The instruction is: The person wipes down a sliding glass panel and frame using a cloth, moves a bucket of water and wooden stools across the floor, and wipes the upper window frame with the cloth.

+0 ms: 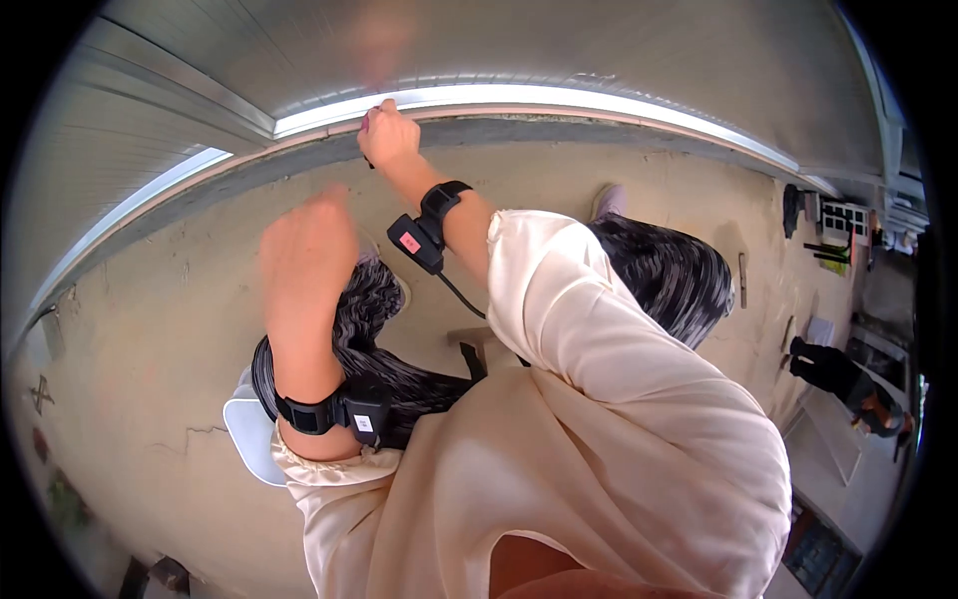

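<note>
My right hand [389, 135] is closed at the lower edge of a grey panel wall [619, 50], beside a bright white strip [519, 96]. Small dark and reddish bits of something show at its fingers, too small to name. My left hand [317, 225] hangs over the floor, lower and to the left, smeared by motion; its fingers cannot be made out. Each forearm wears a black strap with a small box, one box [416, 243] on the right and another [365, 409] on the left.
A white seat edge [254, 439] shows beside my left hip. The beige floor [150, 349] has a crack. A metal bar [742, 280] lies right of my leg. Far right, another person [848, 384] in dark trousers is near a pale table [833, 449].
</note>
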A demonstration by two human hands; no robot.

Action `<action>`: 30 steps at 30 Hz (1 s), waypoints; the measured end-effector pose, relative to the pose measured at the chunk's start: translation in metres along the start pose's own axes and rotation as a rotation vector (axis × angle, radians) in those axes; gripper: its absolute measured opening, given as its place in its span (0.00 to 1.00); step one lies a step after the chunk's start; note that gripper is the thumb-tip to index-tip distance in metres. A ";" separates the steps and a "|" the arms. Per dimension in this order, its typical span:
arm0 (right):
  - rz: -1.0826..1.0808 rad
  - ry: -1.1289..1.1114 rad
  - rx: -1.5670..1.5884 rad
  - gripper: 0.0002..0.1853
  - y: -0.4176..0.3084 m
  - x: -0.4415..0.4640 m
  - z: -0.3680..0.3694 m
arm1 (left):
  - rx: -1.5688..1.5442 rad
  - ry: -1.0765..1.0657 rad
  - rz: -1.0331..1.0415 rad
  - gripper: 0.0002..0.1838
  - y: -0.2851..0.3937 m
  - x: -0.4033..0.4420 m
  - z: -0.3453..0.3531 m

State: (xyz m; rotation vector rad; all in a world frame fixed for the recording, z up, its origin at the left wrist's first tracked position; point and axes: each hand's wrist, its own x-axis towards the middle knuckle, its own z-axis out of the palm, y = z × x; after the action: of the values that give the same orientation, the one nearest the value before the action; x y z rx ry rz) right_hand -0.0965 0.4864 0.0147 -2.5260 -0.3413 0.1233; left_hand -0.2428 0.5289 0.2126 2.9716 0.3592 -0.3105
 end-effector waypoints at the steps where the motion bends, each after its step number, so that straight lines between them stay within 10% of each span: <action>1: -0.033 -0.070 0.018 0.13 -0.002 0.000 0.000 | 0.015 -0.004 -0.014 0.13 -0.004 0.001 0.002; 8: 0.247 -0.845 1.553 0.25 0.031 -0.022 -0.050 | 0.004 0.110 -0.163 0.16 -0.029 0.012 -0.002; 18: 0.211 -0.732 1.824 0.26 0.005 -0.083 -0.142 | -0.441 0.234 0.041 0.30 0.013 0.021 0.009; 30: 0.335 -0.678 1.909 0.28 0.018 -0.109 -0.115 | -0.095 0.383 0.124 0.12 0.060 0.022 0.043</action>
State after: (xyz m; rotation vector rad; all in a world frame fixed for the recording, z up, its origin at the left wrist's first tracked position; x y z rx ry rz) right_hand -0.1792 0.3803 0.1009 -0.5533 0.0433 0.9105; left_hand -0.2153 0.4688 0.1721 2.9300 0.2168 0.2858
